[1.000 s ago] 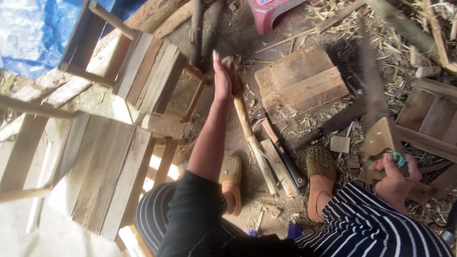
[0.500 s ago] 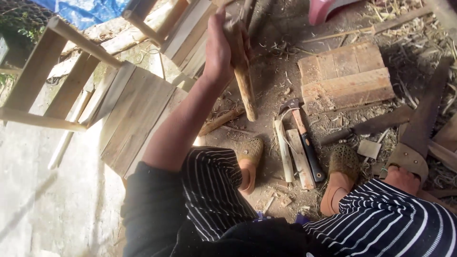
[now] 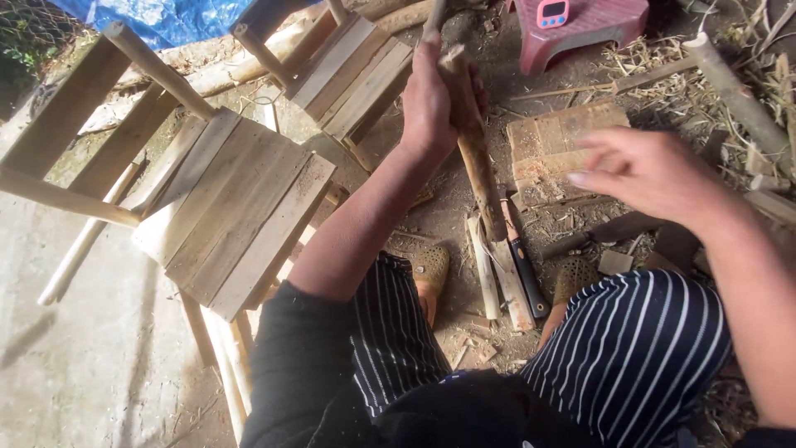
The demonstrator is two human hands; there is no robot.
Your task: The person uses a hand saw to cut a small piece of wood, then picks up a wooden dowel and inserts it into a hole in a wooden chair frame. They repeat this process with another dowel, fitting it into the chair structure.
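Dirt ground strewn with wood scraps is surrounding a seated person working a stick [image 3: 474, 141].

Left hand [image 3: 431, 99] is wrapping tightly around the stick's upper end, propping it near-upright beside a chair [image 3: 240, 207]; right hand [image 3: 651, 170], blurred, is hovering with fingers spread over a block [image 3: 555, 145].

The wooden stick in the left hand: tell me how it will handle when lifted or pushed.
The wooden stick looks stiff: it stands tilted in the left hand without bending. Its rounded shape suggests it could roll if laid flat. Rough, unfinished wood should grip well, probably not slippery.
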